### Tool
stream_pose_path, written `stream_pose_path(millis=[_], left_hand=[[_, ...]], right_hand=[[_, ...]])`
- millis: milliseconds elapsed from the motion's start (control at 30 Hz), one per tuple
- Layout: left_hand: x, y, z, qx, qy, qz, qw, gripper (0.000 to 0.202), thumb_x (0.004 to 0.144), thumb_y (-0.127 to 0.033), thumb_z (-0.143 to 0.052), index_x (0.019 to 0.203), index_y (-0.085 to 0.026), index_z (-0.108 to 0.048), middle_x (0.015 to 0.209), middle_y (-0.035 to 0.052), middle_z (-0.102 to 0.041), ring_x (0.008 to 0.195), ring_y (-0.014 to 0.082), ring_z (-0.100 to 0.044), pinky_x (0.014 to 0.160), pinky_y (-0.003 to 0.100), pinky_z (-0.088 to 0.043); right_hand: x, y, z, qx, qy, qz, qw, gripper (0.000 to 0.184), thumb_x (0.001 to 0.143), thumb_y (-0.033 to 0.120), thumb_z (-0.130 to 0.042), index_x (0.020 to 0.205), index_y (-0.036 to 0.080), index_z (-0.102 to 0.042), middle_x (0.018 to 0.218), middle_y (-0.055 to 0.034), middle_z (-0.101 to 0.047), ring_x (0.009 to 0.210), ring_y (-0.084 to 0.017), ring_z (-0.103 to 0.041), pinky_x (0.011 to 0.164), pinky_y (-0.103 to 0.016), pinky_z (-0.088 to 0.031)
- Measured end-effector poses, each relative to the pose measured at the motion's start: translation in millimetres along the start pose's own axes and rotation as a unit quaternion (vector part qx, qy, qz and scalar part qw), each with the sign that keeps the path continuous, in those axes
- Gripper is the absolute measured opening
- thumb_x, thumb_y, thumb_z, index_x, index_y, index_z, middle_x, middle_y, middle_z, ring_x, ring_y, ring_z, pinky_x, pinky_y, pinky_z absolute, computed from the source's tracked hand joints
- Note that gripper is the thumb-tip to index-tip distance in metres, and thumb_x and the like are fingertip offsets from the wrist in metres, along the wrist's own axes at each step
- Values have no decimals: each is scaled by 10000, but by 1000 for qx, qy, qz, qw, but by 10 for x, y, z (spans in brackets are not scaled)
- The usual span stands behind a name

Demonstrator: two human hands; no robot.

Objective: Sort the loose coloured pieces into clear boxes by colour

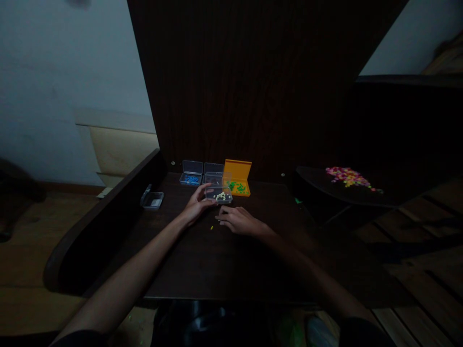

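My left hand (197, 207) grips the left side of a clear plastic box (230, 199), thumb in front and fingers behind. Several small whitish pieces (221, 196) lie inside it, and its clear lid stands raised at the back. Just in front of the box, my right hand (237, 220) is low over the dark table, with thumb and forefinger pinched together. Something tiny and pale seems to be at those fingertips, too small to make out. One small yellow piece (211, 227) lies on the table left of my right fingertips.
Behind stand an open orange box (238, 169) of green pieces and a clear box (191, 179) of blue ones. Another open clear box (153, 200) sits left, near the raised side panel (104, 221). A multicoloured pile (349, 177) lies on a shelf at right.
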State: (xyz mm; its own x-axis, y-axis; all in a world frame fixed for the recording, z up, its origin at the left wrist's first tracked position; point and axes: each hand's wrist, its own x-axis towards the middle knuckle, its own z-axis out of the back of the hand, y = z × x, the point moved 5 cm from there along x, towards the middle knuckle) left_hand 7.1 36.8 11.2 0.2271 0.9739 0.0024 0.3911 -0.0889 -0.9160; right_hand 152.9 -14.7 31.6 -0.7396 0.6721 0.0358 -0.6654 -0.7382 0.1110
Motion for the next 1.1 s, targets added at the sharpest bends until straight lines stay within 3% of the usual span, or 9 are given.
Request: stream_pose_path(millis=[333, 567, 700, 833, 1000, 1100], left_hand=[[4, 2, -3, -5, 2, -5, 1000, 681, 571, -117, -812, 1192, -228, -555, 1217, 70, -553, 861, 158, -653, 860, 374, -556], [0, 12, 3, 7, 4, -5, 1000, 700, 574, -126, -815, 1217, -239, -561, 1225, 77, -555, 924, 168, -642, 881, 361, -534], [-14, 10, -8, 10, 6, -2, 1000, 713, 570, -127, -817, 1225, -245, -561, 1229, 73, -559, 928, 171, -644, 902, 368, -523], [-28, -1, -32, 9, 8, 1, 1000, 695, 572, -139, -818, 1209, -244, -560, 1245, 71, -549, 908, 166, -648, 883, 367, -534], [-20, 9, -35, 21, 5, -2, 1000, 695, 559, -131, -812, 1198, -236, -561, 1227, 70, -549, 826, 140, -645, 854, 374, -547], [-8, 32, -22, 29, 2, -4, 1000, 697, 564, -132, -808, 1206, -237, -559, 1231, 70, -546, 826, 138, -645, 865, 378, -543]], right_hand=[[38, 67, -70, -20, -17, -13, 1000, 230, 933, 144, -538, 1113, 198, -671, 1096, -70, -641, 819, -135, -625, 646, -220, -415], [11, 24, 250, 81, -149, 36, 985, 193, 933, 143, -548, 1059, 181, -689, 1046, -69, -664, 896, -155, -623, 778, -248, -473], [34, -67, 345, 111, -149, 31, 982, 167, 921, 155, -568, 1008, 179, -708, 1003, -72, -681, 922, -177, -616, 838, -301, -483], [33, -117, 274, 162, -113, 8, 980, 140, 886, 144, -605, 959, 169, -722, 964, -67, -695, 883, -171, -616, 814, -293, -470], [-28, -202, 107, 280, -99, -59, 953, 133, 867, 162, -614, 946, 148, -719, 789, -17, -681, 583, -91, -504, 583, -209, -408], [-74, -241, 34, 273, -119, -73, 952, 116, 853, 155, -628, 919, 146, -723, 842, -38, -693, 655, -108, -557, 636, -217, -433]])
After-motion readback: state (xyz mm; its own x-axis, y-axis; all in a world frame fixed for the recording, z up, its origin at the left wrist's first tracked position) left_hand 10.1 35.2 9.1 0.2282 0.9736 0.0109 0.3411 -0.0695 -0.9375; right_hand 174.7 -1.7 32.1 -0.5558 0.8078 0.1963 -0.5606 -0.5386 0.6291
